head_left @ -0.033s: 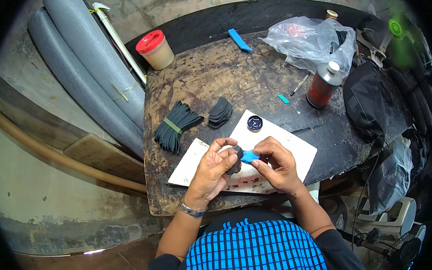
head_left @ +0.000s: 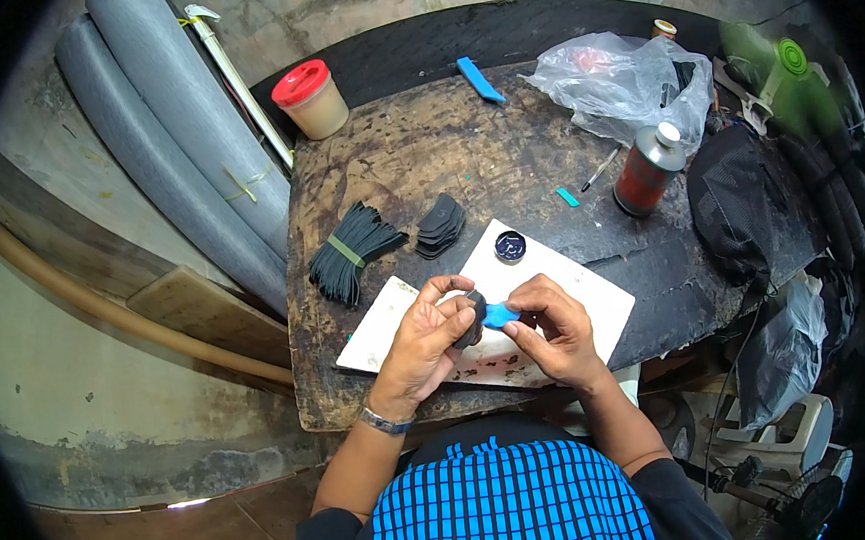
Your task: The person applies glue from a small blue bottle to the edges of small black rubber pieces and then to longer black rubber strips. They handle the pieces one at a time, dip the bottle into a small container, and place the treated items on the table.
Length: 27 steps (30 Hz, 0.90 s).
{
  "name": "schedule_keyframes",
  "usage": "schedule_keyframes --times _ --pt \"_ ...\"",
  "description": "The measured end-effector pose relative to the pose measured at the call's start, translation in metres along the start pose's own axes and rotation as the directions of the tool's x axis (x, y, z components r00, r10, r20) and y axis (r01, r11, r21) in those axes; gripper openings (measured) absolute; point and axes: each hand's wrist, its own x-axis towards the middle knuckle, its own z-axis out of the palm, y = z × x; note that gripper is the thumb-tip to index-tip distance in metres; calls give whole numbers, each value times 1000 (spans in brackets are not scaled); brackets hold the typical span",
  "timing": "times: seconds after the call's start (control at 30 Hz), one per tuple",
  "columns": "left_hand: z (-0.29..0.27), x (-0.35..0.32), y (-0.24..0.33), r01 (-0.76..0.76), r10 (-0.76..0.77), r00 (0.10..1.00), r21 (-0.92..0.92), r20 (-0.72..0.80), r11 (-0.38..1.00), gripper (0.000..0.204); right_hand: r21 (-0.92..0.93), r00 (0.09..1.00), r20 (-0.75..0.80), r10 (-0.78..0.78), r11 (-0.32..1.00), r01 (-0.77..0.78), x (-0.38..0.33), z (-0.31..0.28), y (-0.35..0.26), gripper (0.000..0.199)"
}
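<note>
Fig.: left hand (head_left: pixel 427 336) closed w/ fingers around dark rubber patch (head_left: pixel 473 312); right hand (head_left: pixel 555 334) pinches blue backing film (head_left: pixel 501 315), both over white board (head_left: pixel 595 294). Film looks part-peeled, judging by pose; stack of patches (head_left: pixel 439 225) and strip bundle (head_left: pixel 349 253) untouched nearby.

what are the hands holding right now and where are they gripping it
The left hand pinches a small dark rubber piece by its edge; the right hand holds a small blue piece by one end, against it.
</note>
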Motion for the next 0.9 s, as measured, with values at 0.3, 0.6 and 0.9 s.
schedule_keyframes --times 0.3,0.6,0.9 --pt "2 0 0 -44 44 999 -4 -10 999 40 -181 986 51 -160 969 166 1 2 -9 28" --pt "-2 0 -2 -63 64 997 21 -49 998 38 -235 970 79 -230 941 242 1 7 -6 33" --pt "-4 -4 -3 -121 115 984 -41 -135 992 26 -186 981 -151 -122 978 93 0 1 -1 25"
